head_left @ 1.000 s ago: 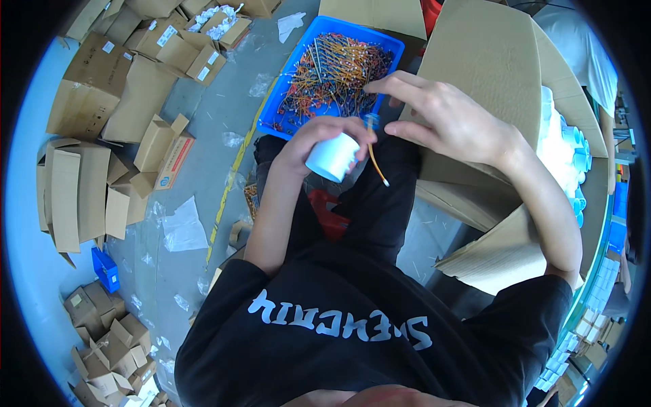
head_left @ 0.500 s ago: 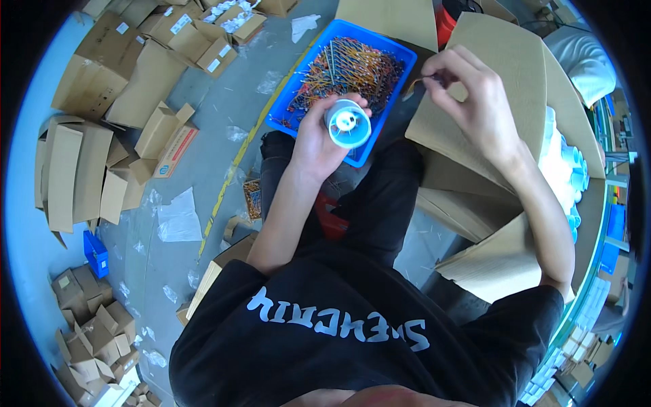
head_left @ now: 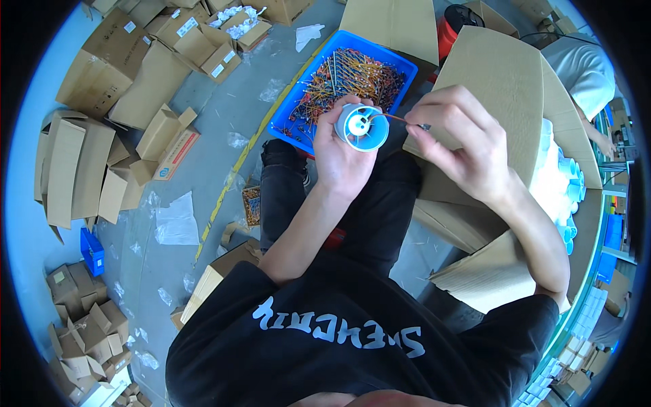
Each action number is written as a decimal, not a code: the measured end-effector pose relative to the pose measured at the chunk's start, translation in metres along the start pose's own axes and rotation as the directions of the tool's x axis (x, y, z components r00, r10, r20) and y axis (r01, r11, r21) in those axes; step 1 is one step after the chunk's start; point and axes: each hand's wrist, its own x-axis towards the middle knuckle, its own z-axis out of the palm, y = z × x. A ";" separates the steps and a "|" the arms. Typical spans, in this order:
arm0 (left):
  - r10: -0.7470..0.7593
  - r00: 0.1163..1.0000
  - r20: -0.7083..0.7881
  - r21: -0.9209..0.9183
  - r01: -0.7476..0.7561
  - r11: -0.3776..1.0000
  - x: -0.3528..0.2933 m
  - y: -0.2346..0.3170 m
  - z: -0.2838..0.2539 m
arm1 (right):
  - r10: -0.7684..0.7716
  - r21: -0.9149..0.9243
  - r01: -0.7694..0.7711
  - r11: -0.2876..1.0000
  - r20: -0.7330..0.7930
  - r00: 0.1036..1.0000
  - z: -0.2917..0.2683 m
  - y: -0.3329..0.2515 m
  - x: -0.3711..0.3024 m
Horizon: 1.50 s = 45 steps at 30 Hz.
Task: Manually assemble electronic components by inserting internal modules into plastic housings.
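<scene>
My left hand (head_left: 338, 163) holds a pale blue round plastic housing (head_left: 376, 138), its open end facing up. Inside the housing is a white core (head_left: 357, 124). A thin orange-brown wire (head_left: 393, 118) runs from this core to my right hand (head_left: 468, 146), whose thumb and fingers pinch it near a small dark end. Whether the wire is attached inside the core is too small to tell. Beyond my left hand stands a blue plastic tray (head_left: 290, 102), heaped with many similar wires (head_left: 363, 71).
To my right, a large open carton (head_left: 488, 81) holds more pale blue housings (head_left: 569, 180). Cardboard boxes (head_left: 85, 163) line the left side, with plastic scraps on the floor. A red bucket (head_left: 447, 37) stands past the carton. Another person's arm (head_left: 597, 136) shows at far right.
My right hand has come down and toward the housing, and the wire now reaches from it to the white core. My left hand has shifted slightly right, tilting the housing toward the right hand.
</scene>
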 end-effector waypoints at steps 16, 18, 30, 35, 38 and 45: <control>-0.002 1.000 -0.022 -0.117 -0.001 0.993 -0.005 -0.010 0.024 | -0.150 -0.039 0.153 0.987 0.078 0.986 0.001 0.001 -0.004; -0.005 1.000 0.010 -0.130 0.006 0.992 -0.006 -0.008 0.024 | -0.144 -0.021 0.146 0.989 0.092 0.985 0.000 0.000 -0.005; -0.098 0.986 0.137 -0.138 0.117 0.983 -0.008 -0.006 0.028 | -0.059 -0.005 0.059 0.998 0.034 0.998 0.005 0.001 -0.004; -0.165 0.969 0.181 -0.218 0.204 0.954 -0.014 -0.013 0.034 | 0.049 0.046 -0.051 0.998 0.035 0.998 0.008 0.006 -0.008; -0.176 0.975 0.132 -0.259 0.205 0.944 -0.015 -0.011 0.038 | 0.058 0.042 -0.058 0.997 -0.006 0.998 0.010 0.006 -0.009; -0.201 0.951 0.237 -0.286 0.266 0.921 -0.007 -0.005 0.044 | 0.086 0.065 -0.083 0.994 -0.036 0.996 0.007 0.000 -0.007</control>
